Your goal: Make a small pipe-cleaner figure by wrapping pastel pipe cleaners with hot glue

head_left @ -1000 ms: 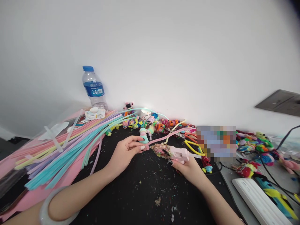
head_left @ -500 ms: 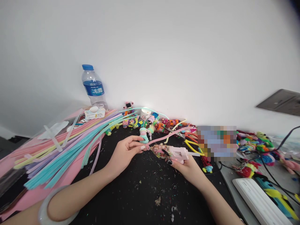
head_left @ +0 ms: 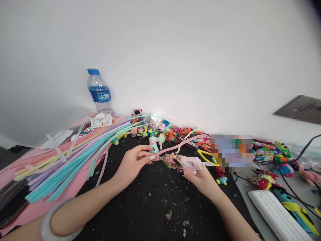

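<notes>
Between the thumb and fingers of my left hand is the end of a pink pipe cleaner, its long free part slanting up to the right. A small mint-green figure of coiled pipe cleaner stands just beyond those fingertips; whether they touch it I cannot tell. My right hand is wrapped round a pink glue gun with a clear glue stick out of its back. Its fuzz-crusted front points left, with the tip close beside the pinched pink end.
Bundles of pastel pipe cleaners lie at left. A water bottle and a paper cup stand near the wall. Colourful fuzzy figures line the back, with scissors among them. A white power strip and black cables are at right.
Almost nothing differs. Both hands keep their hold on the pink pipe cleaner and the glue gun, and the gun's tip stays beside the pinched end.
</notes>
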Demonstrator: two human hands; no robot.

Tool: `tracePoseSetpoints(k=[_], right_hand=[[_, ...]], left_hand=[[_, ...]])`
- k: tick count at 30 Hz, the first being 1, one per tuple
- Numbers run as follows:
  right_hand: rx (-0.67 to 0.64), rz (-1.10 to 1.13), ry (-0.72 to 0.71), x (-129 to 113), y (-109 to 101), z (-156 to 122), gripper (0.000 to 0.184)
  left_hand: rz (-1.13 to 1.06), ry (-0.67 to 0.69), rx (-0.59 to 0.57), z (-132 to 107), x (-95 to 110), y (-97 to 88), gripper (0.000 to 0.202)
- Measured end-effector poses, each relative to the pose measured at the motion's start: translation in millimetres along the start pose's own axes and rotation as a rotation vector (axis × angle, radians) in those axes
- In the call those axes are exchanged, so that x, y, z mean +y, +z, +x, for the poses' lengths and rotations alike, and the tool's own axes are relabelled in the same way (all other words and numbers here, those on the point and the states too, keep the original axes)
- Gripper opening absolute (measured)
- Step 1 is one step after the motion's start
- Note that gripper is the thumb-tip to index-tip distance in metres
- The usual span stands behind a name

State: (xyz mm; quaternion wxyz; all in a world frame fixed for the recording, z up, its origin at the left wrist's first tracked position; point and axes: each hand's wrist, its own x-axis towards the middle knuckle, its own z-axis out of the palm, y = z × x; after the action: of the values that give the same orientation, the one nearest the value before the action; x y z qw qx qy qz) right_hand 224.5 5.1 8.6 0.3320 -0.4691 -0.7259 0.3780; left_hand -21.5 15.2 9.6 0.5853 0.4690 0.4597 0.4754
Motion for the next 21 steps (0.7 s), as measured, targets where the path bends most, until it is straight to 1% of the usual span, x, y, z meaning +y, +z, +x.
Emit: tracePoseSetpoints(k=[3,6,9,11,13,15,17,19,21], right_hand=[[-0.012,-0.051,-0.009,-1,-1,0,0.03],[-0.018,-0.165,-0.046,-4,-3,2,0.025],[0.005,-0.302,-0.087,-10,-6,3,0.017],[0.001,-0.381,-0.105,-15,-7,3,0.016],[-0.033,-0.469,-0.121,-19,-9,3,0.023],[-0.07,-0.568,-0.123,-23,-9,2,0.035],[-0.085,-0.634,-0.129,-25,-9,1,0.047],[-0.05,-0.611,-0.154,-25,-7,0,0.055],[0.03,-0.479,-0.181,-24,-4,-1,0.054]], left_hand=[[-0.016,-0.006,-0.003,0,0,-0.2,0.024],[-0.042,-0.018,0.0,0,0,-0.7,0.027],[-0.058,-0.035,0.036,1,1,-0.8,0.03],[-0.066,-0.035,0.065,1,2,-0.7,0.032],[-0.071,-0.032,0.09,2,1,-0.8,0.033],[-0.073,-0.028,0.108,2,1,-1.1,0.033],[-0.067,-0.017,0.101,2,1,-1.2,0.032],[-0.05,-0.004,0.059,1,1,-0.5,0.03],[-0.022,-0.003,-0.01,-2,1,1.7,0.029]])
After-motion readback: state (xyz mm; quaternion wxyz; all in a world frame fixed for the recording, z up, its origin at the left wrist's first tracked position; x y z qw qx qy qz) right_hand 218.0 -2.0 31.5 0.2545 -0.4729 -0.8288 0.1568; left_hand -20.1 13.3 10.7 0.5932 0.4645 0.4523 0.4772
